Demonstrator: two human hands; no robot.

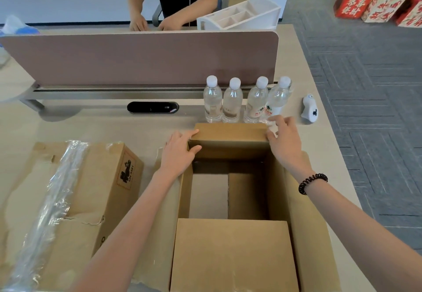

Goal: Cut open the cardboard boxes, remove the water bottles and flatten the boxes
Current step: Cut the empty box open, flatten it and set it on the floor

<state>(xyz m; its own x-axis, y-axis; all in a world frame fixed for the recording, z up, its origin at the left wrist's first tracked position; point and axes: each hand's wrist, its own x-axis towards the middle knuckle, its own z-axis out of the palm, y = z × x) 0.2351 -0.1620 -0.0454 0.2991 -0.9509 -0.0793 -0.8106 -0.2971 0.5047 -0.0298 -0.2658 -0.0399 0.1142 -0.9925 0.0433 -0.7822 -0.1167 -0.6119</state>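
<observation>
1. At the far flap (230,136) of the open cardboard box (299,223), we are pinching the left corner with our left hand (180,152).
2. Our right hand (284,140) is gripping the right corner, fingers curled.
3. Four water bottles (232,103) are standing just beyond.

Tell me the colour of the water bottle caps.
White caps on all four water bottles; the head view shows them clearly.

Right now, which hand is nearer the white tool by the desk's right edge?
Right. The right hand grips the far flap at its right corner, just left of the white tool; the left hand holds the flap's left corner, farther off.
</observation>
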